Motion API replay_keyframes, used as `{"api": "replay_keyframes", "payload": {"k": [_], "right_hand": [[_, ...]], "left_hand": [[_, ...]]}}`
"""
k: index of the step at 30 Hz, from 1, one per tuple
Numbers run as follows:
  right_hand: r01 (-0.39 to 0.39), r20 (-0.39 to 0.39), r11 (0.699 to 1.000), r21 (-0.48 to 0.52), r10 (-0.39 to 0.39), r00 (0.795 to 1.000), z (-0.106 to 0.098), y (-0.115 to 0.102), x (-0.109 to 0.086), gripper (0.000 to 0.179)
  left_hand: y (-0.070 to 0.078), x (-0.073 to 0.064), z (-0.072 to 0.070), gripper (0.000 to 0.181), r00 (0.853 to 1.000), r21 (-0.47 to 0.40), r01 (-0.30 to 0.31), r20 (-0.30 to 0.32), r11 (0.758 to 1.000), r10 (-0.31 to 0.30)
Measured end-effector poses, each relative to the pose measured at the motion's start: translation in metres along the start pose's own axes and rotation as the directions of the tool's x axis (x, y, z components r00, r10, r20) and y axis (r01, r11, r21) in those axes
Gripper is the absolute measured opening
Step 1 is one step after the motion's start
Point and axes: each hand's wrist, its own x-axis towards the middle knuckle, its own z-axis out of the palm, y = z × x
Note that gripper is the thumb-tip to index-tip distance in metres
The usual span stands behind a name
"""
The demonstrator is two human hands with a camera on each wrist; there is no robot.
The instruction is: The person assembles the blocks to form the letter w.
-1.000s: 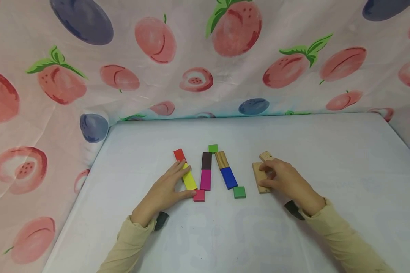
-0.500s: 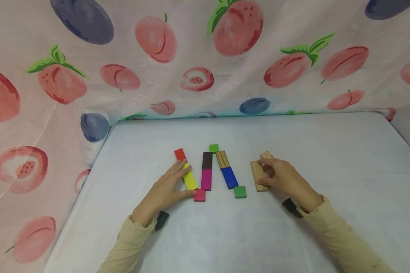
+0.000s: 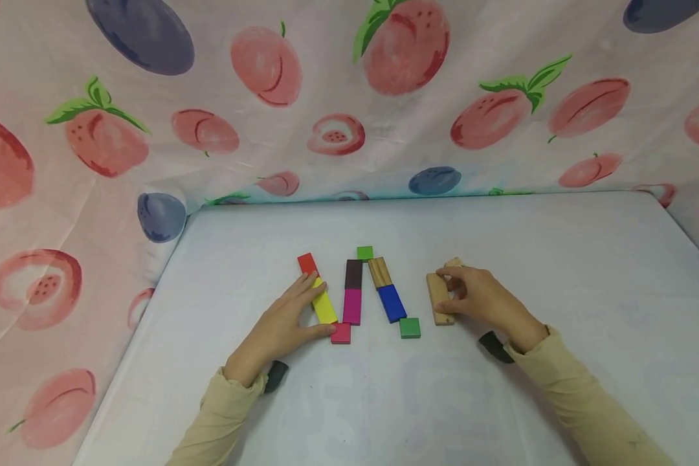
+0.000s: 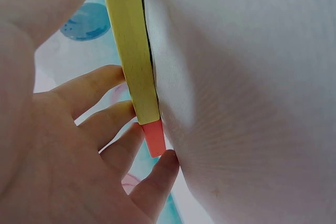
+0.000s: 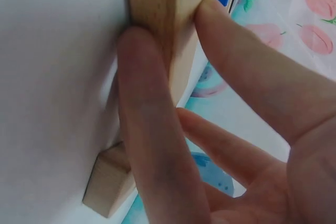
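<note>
My left hand [image 3: 279, 328] rests beside a yellow block [image 3: 325, 309], its fairly straight fingers touching the far side and its thumb at the near pinkish-red square block [image 3: 340, 333]. A red block [image 3: 307, 262] continues the yellow one at the far end. In the left wrist view the fingers lie along the yellow block [image 4: 132, 51]. Further right, my right hand [image 3: 483, 299] pinches a long plain wooden block [image 3: 433, 294] between thumb and fingers, flat on the table. A smaller wooden block [image 3: 455, 262] lies just behind that, partly hidden by the hand; the right wrist view shows a small wooden block [image 5: 107, 182] beyond the fingers.
Between the hands lie dark brown [image 3: 353, 274], magenta [image 3: 352, 307], striped wood [image 3: 380, 272] and blue [image 3: 391, 303] blocks in slanting lines. A light green square [image 3: 364, 252] and a darker green square [image 3: 410, 327] touch their ends. A fruit-print cloth [image 3: 384, 149] hangs behind the white table [image 3: 355, 408].
My right hand has slid slightly left with the long wooden block, now a little nearer the blue block. My left hand and the coloured blocks have stayed put.
</note>
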Motion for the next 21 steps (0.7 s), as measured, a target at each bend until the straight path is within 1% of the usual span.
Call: {"api": "replay_keyframes", "payload": {"k": [4, 11, 21], "right_hand": [[-0.018, -0.015, 1.000, 0.007, 0.018, 1.000, 0.0016, -0.0015, 0.0023, 0.059], [-0.023, -0.028, 0.999, 0.040, 0.024, 0.999, 0.0037, 0.0008, 0.0059, 0.054], [-0.040, -0.033, 0.996, 0.083, 0.043, 0.999, 0.0062, -0.0023, 0.0103, 0.054]], "left_hand": [[0.0007, 0.0000, -0.0006, 0.083, 1.000, 0.000, 0.002, 0.000, 1.000, -0.002], [0.0003, 0.0007, -0.0002, 0.083, 1.000, 0.005, -0.005, 0.001, 1.000, 0.005], [-0.0048, 0.0027, 0.0032, 0.085, 1.000, 0.005, -0.006, 0.001, 1.000, 0.006]]}}
